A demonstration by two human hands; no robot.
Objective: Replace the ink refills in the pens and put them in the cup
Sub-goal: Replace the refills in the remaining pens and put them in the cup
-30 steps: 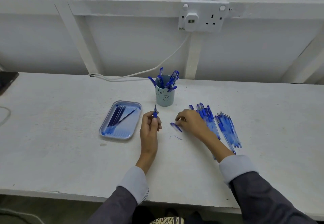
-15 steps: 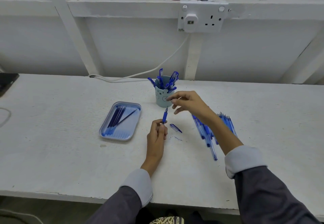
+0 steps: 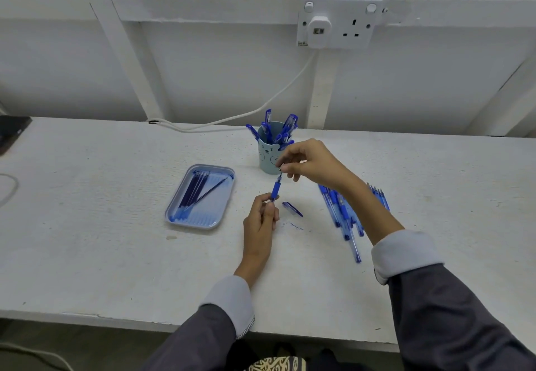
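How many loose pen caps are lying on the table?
1: the cap lies between the left hand and the pen pile; the right arm may hide others.

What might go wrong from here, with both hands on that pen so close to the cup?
The right hand pinches the top of the blue pen right beside the pale blue bear-faced cup; a slip might tip it over. The left hand, gripping the pen lower down, may knock away the loose blue cap beside it. The blue ink smear on the white table hints at further smudging.
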